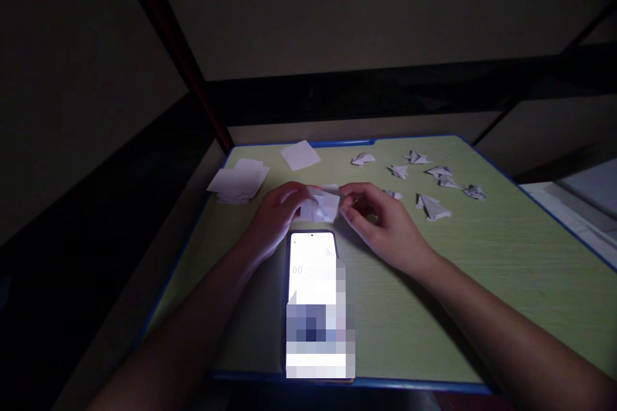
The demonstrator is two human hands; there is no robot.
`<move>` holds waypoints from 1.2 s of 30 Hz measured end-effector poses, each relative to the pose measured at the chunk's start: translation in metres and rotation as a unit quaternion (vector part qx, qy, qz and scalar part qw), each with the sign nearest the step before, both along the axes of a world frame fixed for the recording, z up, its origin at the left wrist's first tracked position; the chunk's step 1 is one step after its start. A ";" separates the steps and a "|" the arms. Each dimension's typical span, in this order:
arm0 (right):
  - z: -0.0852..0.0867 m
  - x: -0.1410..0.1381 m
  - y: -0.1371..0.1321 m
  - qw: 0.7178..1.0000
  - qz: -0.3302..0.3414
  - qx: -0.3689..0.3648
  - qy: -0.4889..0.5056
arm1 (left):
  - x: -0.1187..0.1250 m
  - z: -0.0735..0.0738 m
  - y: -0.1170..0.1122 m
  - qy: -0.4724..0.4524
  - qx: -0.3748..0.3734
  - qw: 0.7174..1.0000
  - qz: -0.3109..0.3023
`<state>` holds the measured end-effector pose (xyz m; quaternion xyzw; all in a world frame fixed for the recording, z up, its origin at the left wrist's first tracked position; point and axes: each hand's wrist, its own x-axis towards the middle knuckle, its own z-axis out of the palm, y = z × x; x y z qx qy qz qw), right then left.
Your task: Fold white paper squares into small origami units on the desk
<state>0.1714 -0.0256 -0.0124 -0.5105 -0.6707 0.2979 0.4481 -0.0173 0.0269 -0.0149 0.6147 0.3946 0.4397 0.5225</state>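
Between my two hands, just above the green table, is a small white sheet of paper (320, 205) with creases in it. My left hand (279, 210) is closed on its left side, thumb over the paper. At its right edge, the thumb and fingertips of my right hand (373, 217) pinch together on the paper. A lit phone (312, 286) lies directly below the hands, showing a timer; part of its screen is blurred out. Some of the paper's far side is hidden behind my fingers.
Several folded paper figures (432, 207) lie on the right of the table (501, 270). A pile of white paper squares (238, 181) is at the left, with a single square (300, 155) near the back edge. White boxlike things (588, 199) stand beyond the right edge.
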 end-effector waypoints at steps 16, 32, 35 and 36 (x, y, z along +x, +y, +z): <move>0.012 -0.003 -0.006 0.993 0.006 0.111 -0.036 | -0.003 0.007 -0.005 0.124 0.216 0.968 0.027; 0.004 0.004 0.001 0.967 -0.003 0.199 -0.159 | -0.004 -0.005 0.001 0.166 0.260 0.951 0.031; 0.004 0.004 0.003 0.977 -0.020 0.177 -0.122 | -0.004 -0.005 0.001 0.156 0.200 0.966 0.043; 0.003 0.004 0.003 0.980 -0.028 0.166 -0.104 | -0.003 -0.005 0.001 0.145 0.175 0.973 0.050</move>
